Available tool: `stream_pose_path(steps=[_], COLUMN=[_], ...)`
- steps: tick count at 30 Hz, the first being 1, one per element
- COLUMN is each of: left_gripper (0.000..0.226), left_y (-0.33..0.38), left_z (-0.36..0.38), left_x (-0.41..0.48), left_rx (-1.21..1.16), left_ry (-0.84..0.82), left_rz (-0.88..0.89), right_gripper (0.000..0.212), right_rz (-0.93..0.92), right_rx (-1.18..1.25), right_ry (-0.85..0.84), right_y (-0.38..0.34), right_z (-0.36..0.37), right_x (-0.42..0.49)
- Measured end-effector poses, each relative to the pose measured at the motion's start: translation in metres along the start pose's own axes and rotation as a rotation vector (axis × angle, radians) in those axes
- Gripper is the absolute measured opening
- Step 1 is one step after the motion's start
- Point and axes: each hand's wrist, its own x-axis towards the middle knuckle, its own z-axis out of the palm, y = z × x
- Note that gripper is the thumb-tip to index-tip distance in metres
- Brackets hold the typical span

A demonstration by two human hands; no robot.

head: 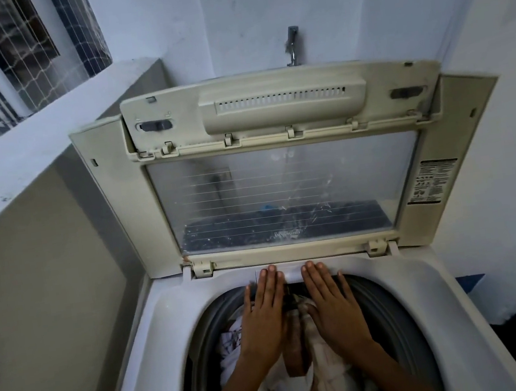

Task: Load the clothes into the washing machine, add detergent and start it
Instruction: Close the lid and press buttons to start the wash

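A top-loading washing machine [156, 333] fills the lower half of the head view, its folding lid [285, 191] raised upright at the back. Mostly white clothes [326, 373] with some dark pieces lie in the drum. My left hand [265, 312] and my right hand [333, 306] reach side by side over the drum, palms down and fingers straight. Their fingertips touch the white rim at the back of the opening, where a small drawer-like panel [291, 273] sits. Neither hand holds anything. No detergent container is in view.
A tap [292, 44] sticks out of the wall behind the lid. A low ledge [31, 153] and a meshed window [34, 51] lie to the left. A wall stands close on the right, with a blue object [472, 285] low beside the machine.
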Motion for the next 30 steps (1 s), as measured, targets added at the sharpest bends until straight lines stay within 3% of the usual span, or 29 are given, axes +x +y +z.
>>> stream_pose_path(steps=[2,5,10,15,19,23,26,28,30], left_gripper=[0.074,0.075,0.073,0.059,0.034,0.036,0.025,0.031,0.046], left_y=[0.002,0.006,0.011,0.018,0.025,0.025,0.020,0.015,0.011], left_z=[-0.006,-0.019,-0.051,-0.107,-0.172,-0.232,-0.263,-0.279,-0.290], left_x=[0.000,0.004,0.018,0.046,0.075,0.099,0.120,0.135,0.148], left_rx=[0.005,0.019,0.021,-0.085,-0.219,-0.225,-0.222,-0.187,-0.155], left_ry=[0.003,0.014,0.093,0.261,0.501,0.714,0.803,0.775,0.691], left_rz=[0.007,0.027,0.082,0.152,0.242,0.145,0.177,0.172,0.133], right_gripper=[0.053,0.072,0.066,0.033,0.006,0.029,0.014,0.038,0.040], right_rz=[-0.059,-0.136,-0.181,-0.139,-0.081,-0.087,-0.112,-0.103,-0.117], right_rx=[0.009,0.062,0.200,0.345,0.334,0.227,0.152,0.135,0.157], right_ry=[0.028,0.038,0.165,0.303,0.425,0.502,0.570,0.593,0.640], right_y=[0.002,0.001,-0.003,-0.019,-0.034,-0.047,-0.050,-0.050,-0.050], right_z=[-0.006,-0.021,-0.050,-0.110,-0.163,-0.208,-0.235,-0.256,-0.280], right_x=[0.000,-0.001,0.010,0.034,0.061,0.075,0.087,0.098,0.110])
